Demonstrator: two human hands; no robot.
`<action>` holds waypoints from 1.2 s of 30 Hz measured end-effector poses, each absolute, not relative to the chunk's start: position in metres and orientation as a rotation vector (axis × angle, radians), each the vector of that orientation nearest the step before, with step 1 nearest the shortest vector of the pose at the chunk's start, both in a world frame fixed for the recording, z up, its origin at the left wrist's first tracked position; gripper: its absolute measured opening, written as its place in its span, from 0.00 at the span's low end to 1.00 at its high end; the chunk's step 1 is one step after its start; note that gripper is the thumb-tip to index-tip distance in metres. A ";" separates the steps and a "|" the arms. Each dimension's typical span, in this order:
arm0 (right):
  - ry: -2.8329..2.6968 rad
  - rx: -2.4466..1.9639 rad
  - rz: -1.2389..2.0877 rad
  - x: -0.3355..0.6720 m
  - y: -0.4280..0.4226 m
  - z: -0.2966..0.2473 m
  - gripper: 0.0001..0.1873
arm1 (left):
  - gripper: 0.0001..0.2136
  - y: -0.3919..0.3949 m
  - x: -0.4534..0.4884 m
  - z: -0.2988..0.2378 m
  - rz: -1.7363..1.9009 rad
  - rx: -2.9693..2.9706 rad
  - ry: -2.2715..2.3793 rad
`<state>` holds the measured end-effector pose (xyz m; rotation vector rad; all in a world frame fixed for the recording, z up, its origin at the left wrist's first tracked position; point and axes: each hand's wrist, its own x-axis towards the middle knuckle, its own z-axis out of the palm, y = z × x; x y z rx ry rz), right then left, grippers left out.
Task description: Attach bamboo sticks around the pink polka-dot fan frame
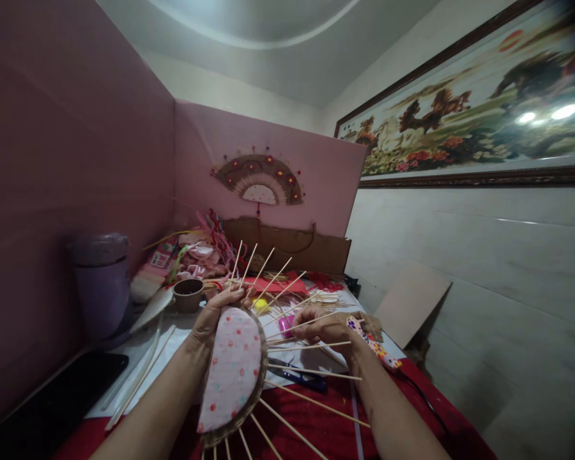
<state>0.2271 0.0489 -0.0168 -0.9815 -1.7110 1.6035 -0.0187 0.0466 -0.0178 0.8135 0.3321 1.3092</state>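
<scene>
My left hand (pixel 215 316) grips the top edge of a half-round fan piece (pixel 232 370) covered in pale pink dotted cloth, with thin wooden sticks (pixel 287 319) fanning out from its rim. It stands tilted over the table. My right hand (pixel 323 326) is closed in a pinch among the sticks on the right side; I cannot make out what the fingers hold. A colourful patterned band (pixel 374 345) sits at my right wrist.
Blue-handled scissors (pixel 299 377) lie on the red cloth (pixel 326 421) under the sticks. A purple bin (pixel 100 281), a small brown cup (pixel 188 295), pink fabric scraps (pixel 199 255) and cardboard (pixel 292 246) stand behind. A finished fan (pixel 261 179) hangs on the pink partition. A black phone (pixel 62 399) lies left.
</scene>
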 end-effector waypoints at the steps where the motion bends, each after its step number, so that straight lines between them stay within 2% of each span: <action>1: -1.701 -0.982 1.609 0.227 0.048 -0.017 0.13 | 0.08 0.046 -0.019 -0.018 1.317 0.805 0.344; 15: -1.679 -0.962 1.623 0.225 0.048 -0.021 0.09 | 0.07 0.041 -0.015 -0.013 1.342 0.736 0.380; 26: -1.674 -1.022 1.624 0.224 0.054 -0.027 0.12 | 0.06 0.038 -0.014 -0.011 1.356 0.686 0.438; 33: -1.702 -1.029 1.598 0.223 0.054 -0.029 0.13 | 0.10 0.036 -0.014 -0.007 1.321 0.719 0.526; 36: -1.692 -1.026 1.598 0.223 0.054 -0.028 0.13 | 0.07 0.033 -0.013 -0.005 1.254 0.644 0.550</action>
